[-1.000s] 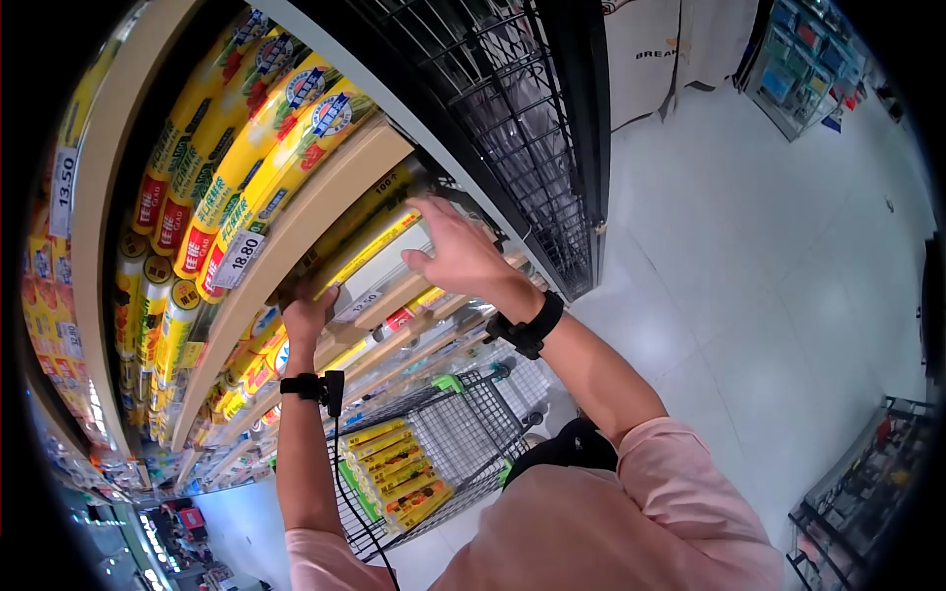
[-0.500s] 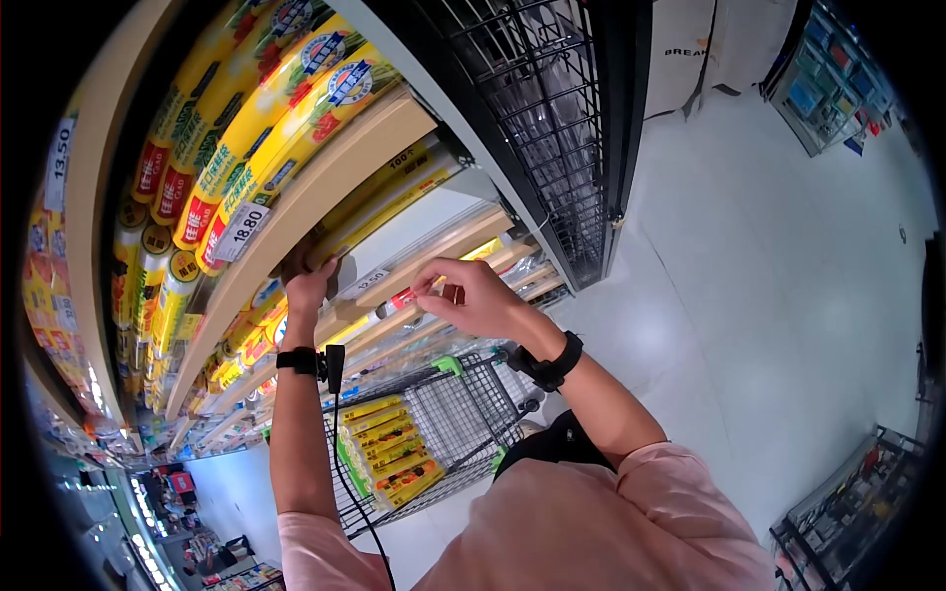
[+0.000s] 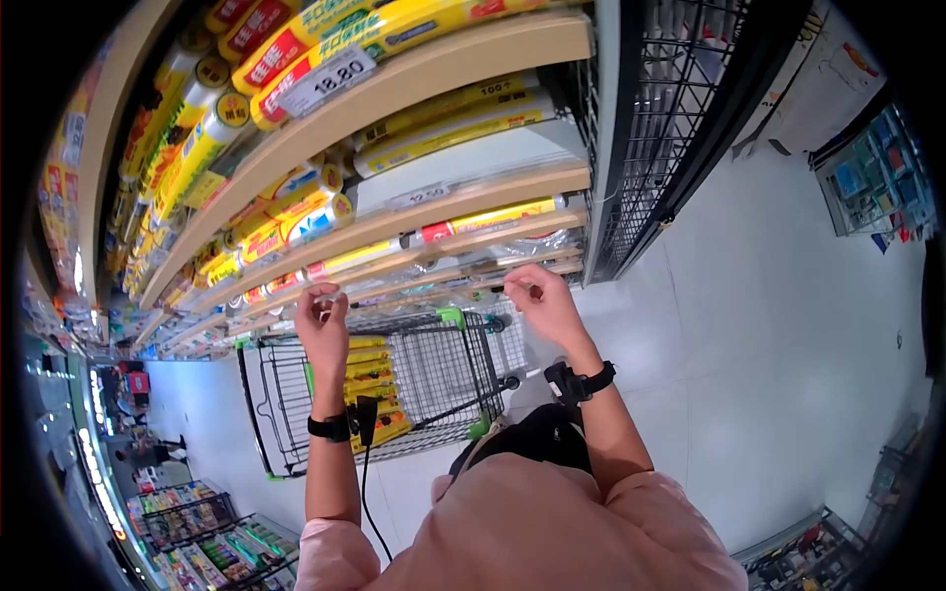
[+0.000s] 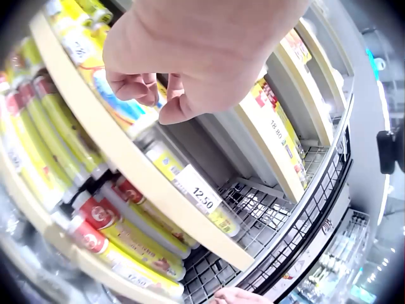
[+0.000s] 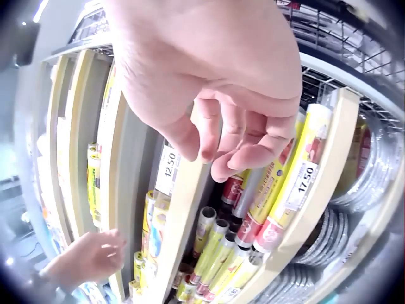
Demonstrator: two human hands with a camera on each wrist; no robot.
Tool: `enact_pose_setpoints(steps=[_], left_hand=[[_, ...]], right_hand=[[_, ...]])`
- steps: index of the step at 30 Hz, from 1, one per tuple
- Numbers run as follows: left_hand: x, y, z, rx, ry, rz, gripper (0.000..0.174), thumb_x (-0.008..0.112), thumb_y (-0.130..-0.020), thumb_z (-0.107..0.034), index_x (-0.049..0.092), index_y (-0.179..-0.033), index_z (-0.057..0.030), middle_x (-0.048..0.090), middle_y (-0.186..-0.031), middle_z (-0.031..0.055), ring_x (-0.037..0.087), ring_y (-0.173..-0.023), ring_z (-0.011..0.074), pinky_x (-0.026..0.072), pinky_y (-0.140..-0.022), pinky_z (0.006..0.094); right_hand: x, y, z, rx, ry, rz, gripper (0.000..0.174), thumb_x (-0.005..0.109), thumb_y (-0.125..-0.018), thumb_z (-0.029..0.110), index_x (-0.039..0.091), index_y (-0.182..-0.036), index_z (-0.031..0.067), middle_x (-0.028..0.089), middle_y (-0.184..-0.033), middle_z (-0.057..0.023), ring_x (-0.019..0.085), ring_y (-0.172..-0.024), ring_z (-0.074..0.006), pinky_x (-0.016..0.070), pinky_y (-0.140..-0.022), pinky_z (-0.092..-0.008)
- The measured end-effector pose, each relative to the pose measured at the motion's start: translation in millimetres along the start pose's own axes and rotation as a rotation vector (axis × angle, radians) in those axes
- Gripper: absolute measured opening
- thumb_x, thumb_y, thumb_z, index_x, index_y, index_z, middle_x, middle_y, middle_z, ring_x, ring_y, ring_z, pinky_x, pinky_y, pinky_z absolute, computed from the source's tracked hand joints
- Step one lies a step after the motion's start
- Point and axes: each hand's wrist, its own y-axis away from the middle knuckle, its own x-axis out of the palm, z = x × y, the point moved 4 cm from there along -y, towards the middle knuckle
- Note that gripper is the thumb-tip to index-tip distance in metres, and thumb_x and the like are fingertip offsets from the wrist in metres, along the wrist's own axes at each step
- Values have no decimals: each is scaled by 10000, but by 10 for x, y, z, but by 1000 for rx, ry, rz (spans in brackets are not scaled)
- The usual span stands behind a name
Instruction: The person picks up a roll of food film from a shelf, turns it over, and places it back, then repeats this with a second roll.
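Note:
Both hands hover in front of the shelves, holding nothing. My left hand [image 3: 323, 335] has loosely curled fingers, and in the left wrist view the same hand [image 4: 202, 57] shows nothing in its grasp. Over to the right, my right hand [image 3: 548, 307] is also loosely bent. The right wrist view shows that hand [image 5: 215, 82] with its fingers relaxed in front of a 12.50 price tag [image 5: 168, 170]. Beyond the hands, yellow rolls [image 3: 448, 138] lie at the back of the shelf marked 12.50. More yellow packaged rolls [image 3: 382, 422] lie side by side in the shopping cart [image 3: 432, 360].
Upper shelf boards [image 3: 443, 74] carry yellow and red rolls above an 18.80 tag [image 3: 327, 79]. A black wire rack [image 3: 670, 108] stands at the shelf's right end. White floor [image 3: 729, 394] stretches to the right. Foil trays [image 5: 323, 234] sit on a lower shelf.
The left hand has drawn back from the yellow rolls on the shelf, and the right hand has lowered away from them too. The head view has turned, bringing the shelves further up.

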Motion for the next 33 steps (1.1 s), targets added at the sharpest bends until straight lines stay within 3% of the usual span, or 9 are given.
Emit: enact_pose_setpoints(steps=[1, 4, 7, 11, 18, 25, 29, 32, 33], left_hand=[[-97, 171, 267, -89, 83, 55, 104, 636, -867, 29, 608, -936, -42, 588, -791, -36, 496, -691, 26, 379, -613, 173], [-387, 716, 984, -326, 170, 262, 74, 618, -907, -32, 593, -890, -99, 583, -828, -57, 482, -669, 34, 367, -594, 199], [-780, 1266, 1823, -725, 324, 242, 89, 602, -886, -48, 598, -957, -102, 631, -883, -3, 582, -747, 92, 430, -632, 216], [-1285, 1771, 2645, -908, 206, 190, 120, 634, -883, -143, 608, -995, -107, 653, -926, 12, 624, -811, 129, 458, -664, 266], [-2073, 1775, 3436, -1001, 264, 192, 114, 655, -863, -130, 600, -955, -91, 663, -922, 27, 639, -803, 141, 481, -685, 270], [-2756, 1596, 4788, -841, 183, -73, 94, 679, -776, -76, 600, -806, -35, 635, -754, 42, 590, -688, 121, 466, -636, 273], [-2895, 1435, 5222, -714, 80, -236, 119, 692, -757, -77, 624, -829, -13, 664, -795, 85, 625, -724, 191, 497, -697, 318], [-2852, 1153, 5129, -530, -156, -311, 164, 710, -751, -93, 643, -869, 1, 682, -851, 120, 649, -770, 230, 506, -736, 337], [-2815, 1047, 5160, -578, -58, -265, 208, 724, -752, -95, 656, -925, 0, 674, -865, 130, 634, -880, 289, 498, -802, 377]], right_hand=[[21, 17, -152, -14, 87, -21, 123, 670, -883, 89, 663, -993, 33, 704, -867, -56, 654, -773, -121, 496, -640, -252], [134, 119, -532, 86, 169, -4, 135, 670, -869, 68, 664, -996, 21, 690, -855, -56, 651, -753, -125, 513, -631, -264], [349, 249, -818, 155, 130, 108, 163, 650, -902, 89, 633, -1036, -3, 675, -873, -56, 611, -661, -107, 501, -578, -252], [663, 423, -1092, 283, 198, 101, 171, 651, -909, 133, 635, -1025, 8, 678, -876, -63, 622, -656, -118, 498, -573, -249], [1464, 909, -1243, 431, 235, 56, 194, 642, -929, 165, 625, -1068, 32, 683, -908, -77, 648, -674, -143, 512, -583, -255], [2264, 1277, -1389, 507, 260, 41, 260, 649, -938, 200, 605, -1113, 13, 684, -950, -111, 667, -706, -162, 529, -608, -270], [2559, 1465, -1576, 584, 274, 78, 220, 627, -946, 143, 603, -1115, 5, 680, -926, -96, 649, -682, -152, 532, -602, -265], [2719, 1555, -1533, 624, 322, 51, 205, 619, -950, 131, 606, -1110, 4, 680, -912, -89, 648, -693, -147, 535, -620, -268], [2734, 1583, -1525, 625, 348, 49, 208, 617, -953, 136, 607, -1113, 3, 682, -908, -83, 648, -706, -145, 536, -633, -271]])
